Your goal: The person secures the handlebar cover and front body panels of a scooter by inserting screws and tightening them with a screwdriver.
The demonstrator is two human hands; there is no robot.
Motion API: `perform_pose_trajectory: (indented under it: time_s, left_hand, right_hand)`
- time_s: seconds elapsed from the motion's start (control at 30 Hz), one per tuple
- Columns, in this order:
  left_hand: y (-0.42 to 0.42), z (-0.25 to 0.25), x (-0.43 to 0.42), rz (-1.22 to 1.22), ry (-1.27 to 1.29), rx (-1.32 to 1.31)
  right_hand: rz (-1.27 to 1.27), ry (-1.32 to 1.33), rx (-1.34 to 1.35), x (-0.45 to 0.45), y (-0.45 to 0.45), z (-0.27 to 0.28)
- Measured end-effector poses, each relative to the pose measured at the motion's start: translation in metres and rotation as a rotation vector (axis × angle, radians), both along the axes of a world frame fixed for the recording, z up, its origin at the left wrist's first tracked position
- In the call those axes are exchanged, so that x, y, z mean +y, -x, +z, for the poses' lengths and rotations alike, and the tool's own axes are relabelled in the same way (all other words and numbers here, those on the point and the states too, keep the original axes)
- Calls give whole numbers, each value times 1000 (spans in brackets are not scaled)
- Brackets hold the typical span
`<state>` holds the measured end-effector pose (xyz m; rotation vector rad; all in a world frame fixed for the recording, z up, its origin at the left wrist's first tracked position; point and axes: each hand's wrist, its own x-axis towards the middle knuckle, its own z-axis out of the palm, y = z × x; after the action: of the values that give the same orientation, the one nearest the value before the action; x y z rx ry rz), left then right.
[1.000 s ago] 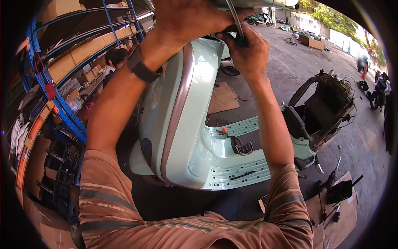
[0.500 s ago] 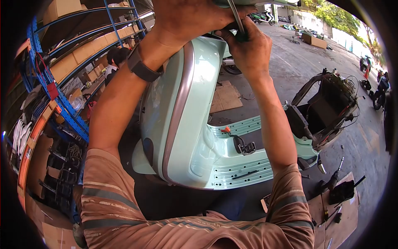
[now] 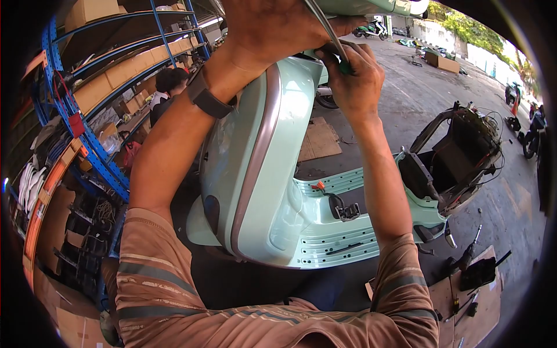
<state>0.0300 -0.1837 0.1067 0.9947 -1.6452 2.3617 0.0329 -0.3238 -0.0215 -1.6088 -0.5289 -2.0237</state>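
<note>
My left hand (image 3: 270,32) is at the top, partly cut off by the picture edge, one finger stretched right; most of its fingers and what they hold are hidden. A thin grey cable or rod (image 3: 326,24) runs down past it to my right hand (image 3: 357,81). That hand is closed around its lower end, where a dark green piece (image 3: 346,68) shows between the fingers. Just below both hands is the top of a mint-green scooter front shield (image 3: 299,81) with a silver trim strip (image 3: 255,151). Part of the mint-green handlebar cover (image 3: 377,7) sits above.
The scooter's footboard (image 3: 342,246) carries a dark connector with wires (image 3: 345,210). An open rear frame (image 3: 455,156) with loose wiring is at right. Tools lie on cardboard (image 3: 487,307) at lower right. Blue shelving (image 3: 87,136) stands left, with a person (image 3: 168,87) beside it.
The view has shifted slightly, so the scooter sits a little lower and further right. Both hands stay together at the top of the shield, and the grey cable or rod still runs to my right hand.
</note>
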Motion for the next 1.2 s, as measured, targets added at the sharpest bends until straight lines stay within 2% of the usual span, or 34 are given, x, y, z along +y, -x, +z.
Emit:
perform_pose_trajectory:
  time_s: [0.2, 0.3, 0.4, 0.5, 0.6, 0.7, 0.8, 0.9, 1.0, 1.07, 1.2]
  left_hand:
    - [0, 0, 0, -14, -39, 98]
    - [-1, 1, -1, -40, -29, 1]
    - [5, 1, -1, -63, -42, 119]
    - [4, 3, 0, -67, -44, -17]
    - [4, 2, -2, -39, -33, 63]
    - [-2, 3, -3, -91, -44, -17]
    - [-1, 2, -1, -33, -9, 85]
    - [-2, 5, -4, -111, -28, -58]
    - [2, 2, -1, -27, -9, 32]
    - [1, 0, -1, -57, -34, 109]
    - [6, -3, 2, 70, 42, 54]
  right_hand:
    - [-30, -1, 22, 5, 4, 1]
    - [-53, -11, 7, 7, 6, 0]
    - [-64, -33, 15, 10, 6, 0]
    - [-36, -63, 0, 13, 7, 0]
    - [-38, -85, 37, 15, 9, 0]
    - [-22, -77, -8, 16, 4, -1]
    - [-21, -65, -73, 16, 0, 0]
    - [-53, -105, -20, 14, -2, -1]
    - [-78, -98, 5, 14, -1, 0]
    - [-23, -99, -12, 16, 4, 0]
    - [-8, -38, -21, 14, 3, -3]
